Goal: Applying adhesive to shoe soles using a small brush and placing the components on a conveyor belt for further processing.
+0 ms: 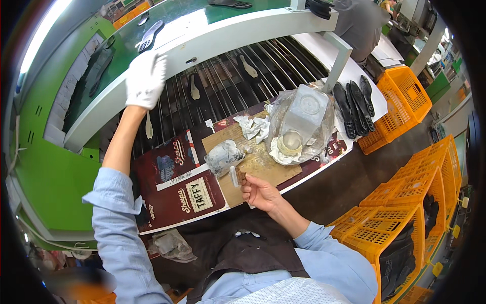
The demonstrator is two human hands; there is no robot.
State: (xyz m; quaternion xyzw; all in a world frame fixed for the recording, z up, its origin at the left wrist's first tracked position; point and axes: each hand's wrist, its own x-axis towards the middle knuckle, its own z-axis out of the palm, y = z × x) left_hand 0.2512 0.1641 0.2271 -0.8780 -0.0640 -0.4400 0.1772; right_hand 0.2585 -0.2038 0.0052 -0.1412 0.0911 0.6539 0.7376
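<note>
My left hand point(146, 80), in a white glove, reaches up over the pale metal frame at the far left. Its fingertips are blurred, close to the near end of a grey-and-white shoe sole point(151, 35) on the green belt; whether they grip it I cannot make out. My bare right hand point(259, 193) is closed in a pinch at the near edge of the cardboard. It holds a small flat brush point(235, 176) with pale bristles. Just beyond the brush lies a stained white cloth bundle point(223, 156). To its right, a small jar point(290, 143) stands in a plastic-wrapped dish.
Under the metal frame point(202, 49), narrow soles point(194, 87) lie on a rack of metal rods point(223, 86). Black soles point(357, 109) are lined up on white board at the right. Orange crates point(402, 101) stand beyond and to my right. Crumpled paper point(252, 126) lies by the dish.
</note>
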